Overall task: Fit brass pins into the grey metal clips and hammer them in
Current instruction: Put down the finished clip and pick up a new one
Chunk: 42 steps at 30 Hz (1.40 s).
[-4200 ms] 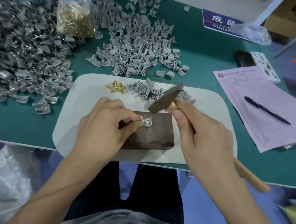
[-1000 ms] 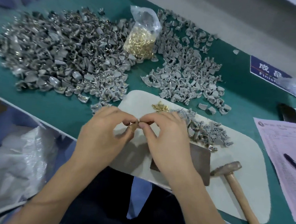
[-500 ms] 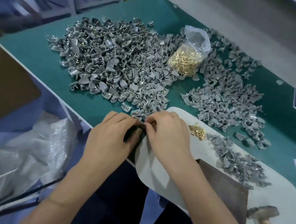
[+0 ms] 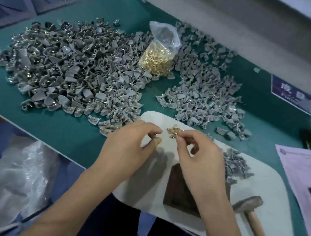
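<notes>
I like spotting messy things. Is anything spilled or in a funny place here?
Nothing looks spilled by accident. The grey clips lie in loose heaps on the green table, which seems to be work stock. The hammer lies on the white mat, its handle poking past the table's near edge.

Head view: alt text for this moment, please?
Both hands hover over a white mat; the right hand pinches at a small heap of brass pins, the left hand curled nearby. The hammer lies unused beside a dark block.
</notes>
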Each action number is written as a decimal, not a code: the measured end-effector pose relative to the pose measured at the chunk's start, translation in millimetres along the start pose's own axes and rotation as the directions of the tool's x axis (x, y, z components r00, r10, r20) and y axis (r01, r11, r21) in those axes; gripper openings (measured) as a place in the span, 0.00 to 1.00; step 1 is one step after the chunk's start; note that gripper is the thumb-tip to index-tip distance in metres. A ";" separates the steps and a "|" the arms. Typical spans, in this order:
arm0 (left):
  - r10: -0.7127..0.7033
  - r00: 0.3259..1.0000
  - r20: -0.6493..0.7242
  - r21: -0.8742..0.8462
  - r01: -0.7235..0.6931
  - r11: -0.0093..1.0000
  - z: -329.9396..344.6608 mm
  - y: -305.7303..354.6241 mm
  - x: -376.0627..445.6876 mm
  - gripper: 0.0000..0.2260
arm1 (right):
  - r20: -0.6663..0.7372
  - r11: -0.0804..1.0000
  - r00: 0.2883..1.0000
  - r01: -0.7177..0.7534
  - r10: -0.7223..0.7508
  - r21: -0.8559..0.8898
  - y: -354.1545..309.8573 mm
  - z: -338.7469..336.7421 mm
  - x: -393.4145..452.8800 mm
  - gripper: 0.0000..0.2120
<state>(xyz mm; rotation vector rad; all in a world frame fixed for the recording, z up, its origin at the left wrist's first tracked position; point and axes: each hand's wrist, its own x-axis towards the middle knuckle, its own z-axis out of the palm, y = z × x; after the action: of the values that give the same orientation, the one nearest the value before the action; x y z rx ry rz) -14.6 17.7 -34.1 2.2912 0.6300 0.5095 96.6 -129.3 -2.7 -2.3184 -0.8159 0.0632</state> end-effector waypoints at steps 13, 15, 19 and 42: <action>0.070 0.940 0.334 0.381 -0.203 0.902 35.6 22.7 68.2 0.30 | -0.157 0.939 0.966 -0.147 0.204 0.312 41.9 -14.2 -14.5 0.05; 0.080 0.943 0.322 0.371 -0.204 0.906 38.3 23.7 67.4 0.29 | -0.156 0.935 0.968 -0.137 0.196 0.326 42.1 -14.2 -14.5 0.05; 0.111 0.951 0.288 0.352 -0.213 0.911 38.5 25.2 60.7 0.24 | -0.157 0.943 0.971 -0.123 0.179 0.310 40.8 -13.4 -13.4 0.07; 0.111 0.980 0.164 0.108 -0.129 0.986 38.3 27.8 42.7 0.12 | -0.117 0.967 0.977 -0.149 0.176 0.206 40.5 -16.8 -16.4 0.05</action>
<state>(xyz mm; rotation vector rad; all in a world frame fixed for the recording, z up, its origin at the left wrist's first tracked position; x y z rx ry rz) 47.6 4.2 -32.8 2.4640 0.4565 0.3500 109.5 -171.8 -17.2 -2.1713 -0.5252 0.0554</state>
